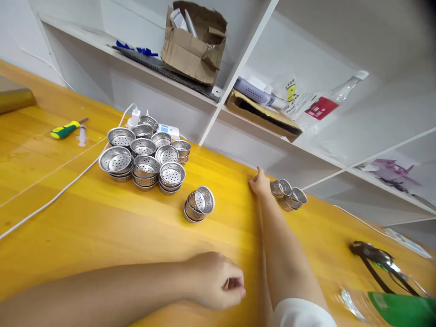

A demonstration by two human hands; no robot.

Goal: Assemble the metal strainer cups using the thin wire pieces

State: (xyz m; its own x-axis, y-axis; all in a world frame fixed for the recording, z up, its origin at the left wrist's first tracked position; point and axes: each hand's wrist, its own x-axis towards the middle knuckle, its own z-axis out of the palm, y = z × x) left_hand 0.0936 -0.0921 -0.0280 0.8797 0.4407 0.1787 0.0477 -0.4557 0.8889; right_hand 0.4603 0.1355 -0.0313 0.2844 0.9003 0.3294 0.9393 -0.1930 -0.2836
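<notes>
My right hand (pixel 260 182) rests at the far edge of the yellow wooden table (pixel 102 218), holding nothing, just left of a small group of perforated steel strainer cups (pixel 288 195). My left hand (pixel 218 281) lies curled near the table's near side, with a thin yellow sliver showing between its fingers that matches the table's colour. Between my hands and the far edge sits a small stack of the cups on its side (pixel 199 204). Farther left stands a large pile of nested cups (pixel 146 159).
A green-handled screwdriver (pixel 64 129) and a syringe (pixel 81 135) lie left of the pile. Behind it are a power strip (pixel 166 131) and a white cable (pixel 68 190). White shelves hold a torn cardboard box (pixel 194 43). A black strap (pixel 374 256) and green bag (pixel 402 309) lie at right.
</notes>
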